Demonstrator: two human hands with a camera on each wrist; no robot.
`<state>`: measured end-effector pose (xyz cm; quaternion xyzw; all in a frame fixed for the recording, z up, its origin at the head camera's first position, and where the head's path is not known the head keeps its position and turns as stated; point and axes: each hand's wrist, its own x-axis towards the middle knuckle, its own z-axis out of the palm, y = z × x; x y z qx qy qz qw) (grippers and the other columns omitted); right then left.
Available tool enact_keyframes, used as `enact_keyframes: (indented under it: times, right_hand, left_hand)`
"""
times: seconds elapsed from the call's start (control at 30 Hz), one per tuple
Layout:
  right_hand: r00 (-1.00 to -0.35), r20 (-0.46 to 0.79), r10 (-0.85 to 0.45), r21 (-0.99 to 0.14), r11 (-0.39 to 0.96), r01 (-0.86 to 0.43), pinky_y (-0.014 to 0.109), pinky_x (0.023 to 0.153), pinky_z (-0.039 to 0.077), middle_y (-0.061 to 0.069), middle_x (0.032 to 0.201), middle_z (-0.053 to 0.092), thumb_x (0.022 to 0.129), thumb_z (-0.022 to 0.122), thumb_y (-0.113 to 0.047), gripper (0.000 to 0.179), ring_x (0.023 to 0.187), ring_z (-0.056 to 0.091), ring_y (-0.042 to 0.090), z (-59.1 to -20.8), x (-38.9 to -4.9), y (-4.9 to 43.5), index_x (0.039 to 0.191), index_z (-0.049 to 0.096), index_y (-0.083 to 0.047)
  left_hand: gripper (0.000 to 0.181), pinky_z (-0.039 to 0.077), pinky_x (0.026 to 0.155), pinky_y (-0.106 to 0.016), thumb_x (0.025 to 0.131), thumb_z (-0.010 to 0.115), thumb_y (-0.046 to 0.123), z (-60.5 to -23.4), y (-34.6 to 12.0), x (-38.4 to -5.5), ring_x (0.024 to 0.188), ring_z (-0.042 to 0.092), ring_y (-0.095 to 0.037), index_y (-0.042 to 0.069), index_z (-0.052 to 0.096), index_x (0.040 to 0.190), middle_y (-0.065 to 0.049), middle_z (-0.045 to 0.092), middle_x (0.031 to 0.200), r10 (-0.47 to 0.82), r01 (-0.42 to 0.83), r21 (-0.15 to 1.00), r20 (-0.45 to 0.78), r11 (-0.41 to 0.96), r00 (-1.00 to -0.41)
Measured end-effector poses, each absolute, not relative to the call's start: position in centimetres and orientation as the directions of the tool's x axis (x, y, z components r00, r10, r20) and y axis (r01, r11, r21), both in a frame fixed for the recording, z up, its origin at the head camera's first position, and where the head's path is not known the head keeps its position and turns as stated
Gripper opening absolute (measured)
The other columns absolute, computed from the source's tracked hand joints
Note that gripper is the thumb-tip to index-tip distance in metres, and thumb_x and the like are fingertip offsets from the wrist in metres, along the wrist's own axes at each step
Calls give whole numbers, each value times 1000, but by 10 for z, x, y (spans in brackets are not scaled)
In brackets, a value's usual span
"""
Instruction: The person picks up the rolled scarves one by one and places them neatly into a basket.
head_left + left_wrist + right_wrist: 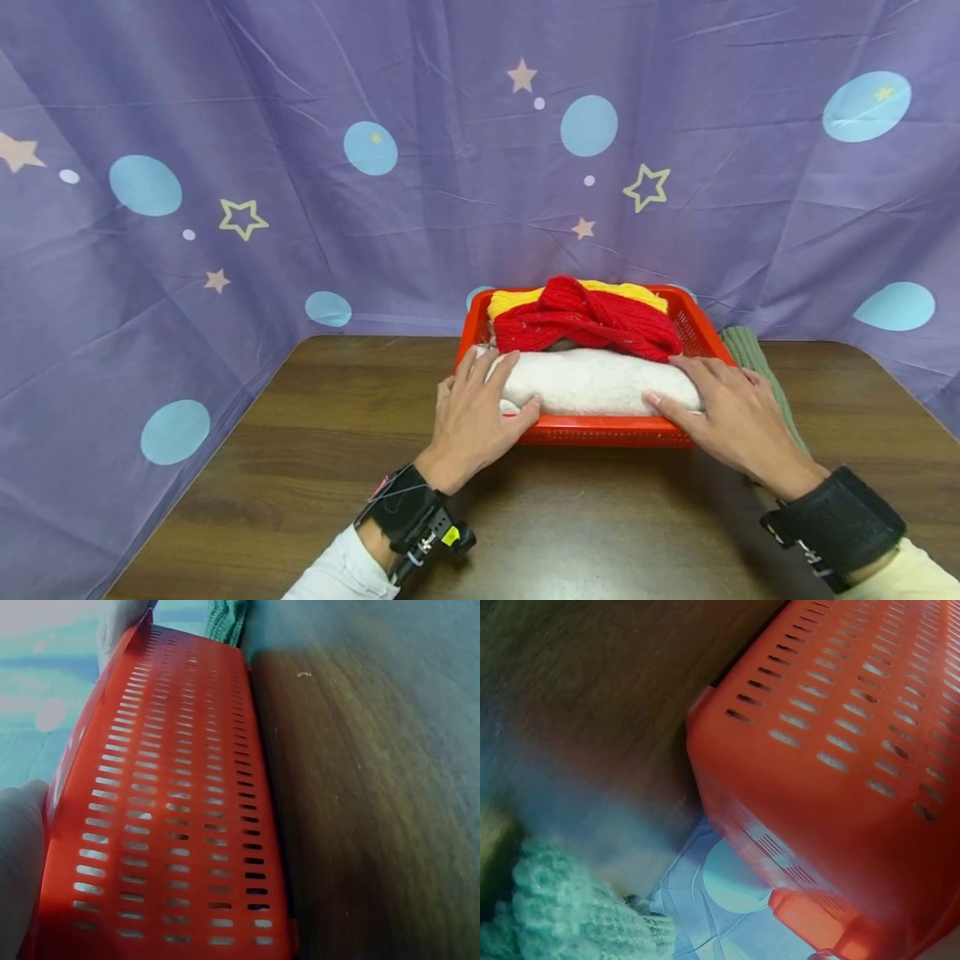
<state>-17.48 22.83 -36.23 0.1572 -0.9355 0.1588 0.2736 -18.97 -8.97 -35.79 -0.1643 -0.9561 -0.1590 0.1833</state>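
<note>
A white, fuzzy rolled cloth (pixel 592 382) lies along the front of a red plastic basket (pixel 607 433). My left hand (pixel 476 408) rests on its left end, fingers stretched over the top and thumb at the front rim. On the other end lies my right hand (pixel 731 412), fingers extended along the roll's back and thumb on its front. Behind the roll, a red knitted scarf (pixel 592 321) lies twisted over yellow knitwear (pixel 630 292). The basket's slotted front wall (pixel 172 787) fills much of the left wrist view, where only the edges of hands show.
A green ribbed knit (pixel 757 358) lies on the wooden table (pixel 337 433) against the basket's right side, partly behind my right hand. Close behind the table hangs a purple curtain (pixel 465 167) with stars and blue dots.
</note>
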Motion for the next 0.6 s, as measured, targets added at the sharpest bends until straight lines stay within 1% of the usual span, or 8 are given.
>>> enact_keyframes:
  times: [0.07, 0.13, 0.17, 0.23, 0.33, 0.4, 0.5, 0.6]
  right_hand:
    - [-798, 566, -208, -211, 899, -384, 66, 88, 38, 21, 120, 67, 85, 75, -49, 62, 110, 62, 41, -363, -175, 228, 128, 63, -5]
    - [-797, 568, -206, -212, 899, -384, 66, 88, 38, 21, 120, 67, 85, 75, -49, 62, 110, 62, 41, -363, -175, 228, 128, 63, -5]
    - [-797, 568, -206, -213, 899, -383, 66, 88, 38, 21, 120, 67, 85, 75, -49, 63, 110, 62, 41, -363, -175, 228, 128, 62, -5]
    - [-797, 568, -203, -214, 899, -381, 66, 88, 38, 22, 120, 67, 85, 75, -49, 63, 110, 62, 41, -363, -175, 228, 128, 62, -5]
    - [-803, 563, -197, -217, 902, -374, 67, 89, 37, 23, 120, 67, 85, 75, -50, 64, 111, 61, 42, -363, -175, 228, 129, 61, -5]
    - [-806, 559, -193, -220, 903, -369, 67, 90, 37, 24, 120, 67, 85, 75, -50, 64, 111, 61, 43, -363, -175, 228, 129, 60, -5]
    - [-808, 558, -190, -221, 904, -366, 67, 90, 37, 24, 120, 67, 85, 75, -50, 65, 112, 61, 43, -363, -175, 228, 129, 60, -5]
    - [-800, 568, -194, -211, 905, -369, 67, 90, 38, 25, 120, 66, 84, 75, -50, 67, 112, 60, 43, -363, -176, 229, 130, 59, -4]
  left_hand:
    - [77, 35, 104, -64, 90, 56, 64, -358, -90, -189, 150, 26, -31, 27, 41, 155, -5, 32, 163, 255, 373, 255, 399, 892, -881]
    - [83, 34, 104, -67, 89, 55, 69, -358, -90, -188, 152, 22, -31, 30, 33, 159, -3, 22, 167, 247, 365, 273, 384, 890, -890]
    - [86, 37, 102, -68, 88, 54, 71, -358, -90, -188, 151, 23, -30, 30, 30, 160, -3, 23, 167, 244, 361, 280, 376, 890, -894]
    - [88, 43, 95, -64, 88, 53, 74, -358, -90, -187, 146, 34, -29, 29, 31, 160, -5, 33, 162, 241, 355, 278, 371, 893, -897]
    - [81, 49, 87, -58, 90, 53, 71, -358, -89, -187, 131, 48, -27, 25, 41, 155, -6, 51, 146, 240, 352, 258, 381, 900, -893]
    - [73, 49, 84, -54, 91, 54, 66, -359, -89, -187, 126, 51, -26, 24, 48, 150, -5, 56, 139, 241, 356, 247, 395, 901, -886]
    - [70, 47, 87, -54, 91, 56, 60, -359, -89, -187, 135, 45, -28, 23, 49, 149, -6, 50, 147, 235, 358, 249, 414, 900, -879]
    - [78, 44, 94, -58, 90, 57, 62, -360, -89, -187, 148, 30, -30, 24, 40, 156, -7, 32, 162, 228, 362, 277, 417, 890, -880]
